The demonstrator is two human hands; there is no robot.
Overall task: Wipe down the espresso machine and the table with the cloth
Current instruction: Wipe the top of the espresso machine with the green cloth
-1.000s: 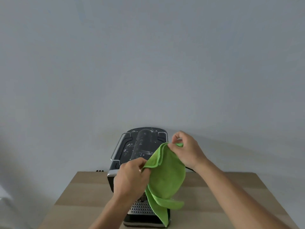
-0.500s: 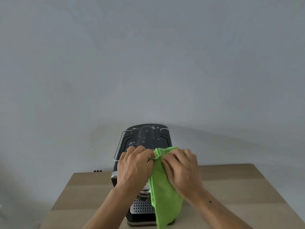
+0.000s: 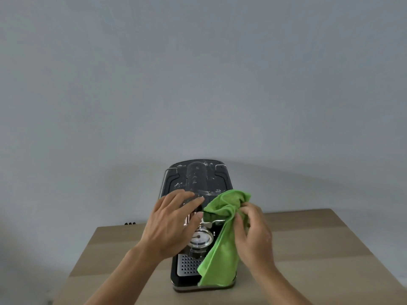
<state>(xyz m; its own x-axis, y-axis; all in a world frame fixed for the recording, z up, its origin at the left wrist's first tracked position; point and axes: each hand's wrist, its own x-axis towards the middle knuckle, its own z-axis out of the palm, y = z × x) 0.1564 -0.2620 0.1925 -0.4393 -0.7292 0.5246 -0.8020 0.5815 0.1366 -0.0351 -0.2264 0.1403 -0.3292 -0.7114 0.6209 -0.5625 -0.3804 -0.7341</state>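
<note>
Green cloth (image 3: pixel 222 245) hangs bunched down the right front of the black espresso machine (image 3: pixel 196 179), covering that side of its face and part of the perforated drip tray (image 3: pixel 187 264). The right hand (image 3: pixel 253 234) has its fingers curled round the cloth's gathered middle. The left hand (image 3: pixel 169 225) lies with loose, mostly straight fingers over the machine's top front edge, hiding whatever's under it. A round gauge (image 3: pixel 199 238) peeks out between the hands. The wooden table (image 3: pixel 319 249) is cut off at the bottom.

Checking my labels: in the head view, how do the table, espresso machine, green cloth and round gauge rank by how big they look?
Largest to smallest:
table
espresso machine
green cloth
round gauge
</note>
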